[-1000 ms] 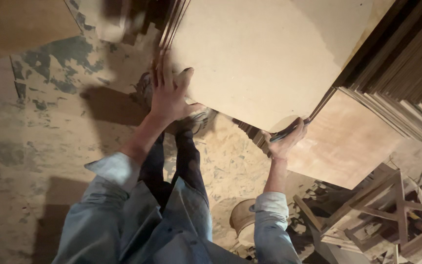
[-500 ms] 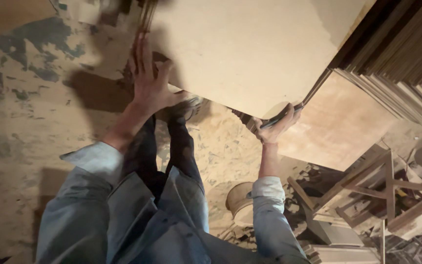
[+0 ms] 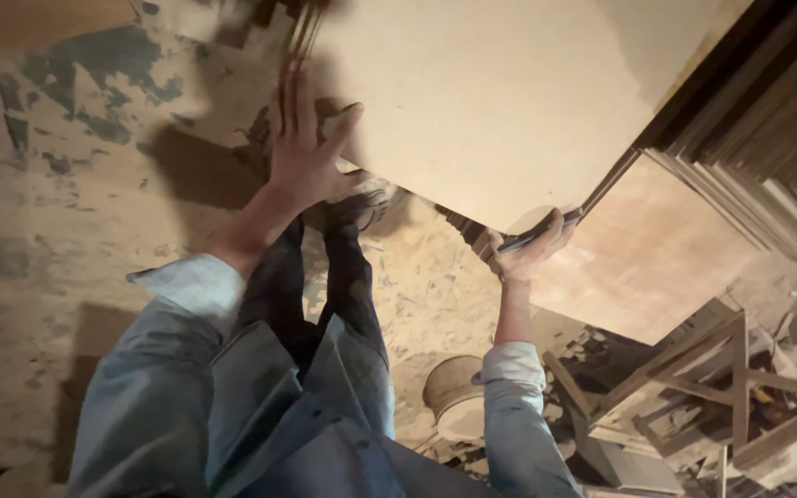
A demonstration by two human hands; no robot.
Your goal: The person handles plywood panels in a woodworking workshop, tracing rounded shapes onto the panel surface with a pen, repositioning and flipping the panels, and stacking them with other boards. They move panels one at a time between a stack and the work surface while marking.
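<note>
Big pale board (image 3: 500, 101) fills upper centre of frame. My left hand (image 3: 311, 152) lies flat, fingers spread, at its left edge; right hand (image 3: 528, 244) pinches the lower corner, also holding a pencil (image 3: 539, 232). Looks stiff, broad, awkward; grip edges.

Lighting, as I see it: dim and warm. Hard shadow of the left hand (image 3: 311, 152) on the floor (image 3: 66, 212); far board edges motion-blurred; right side murky.
</note>
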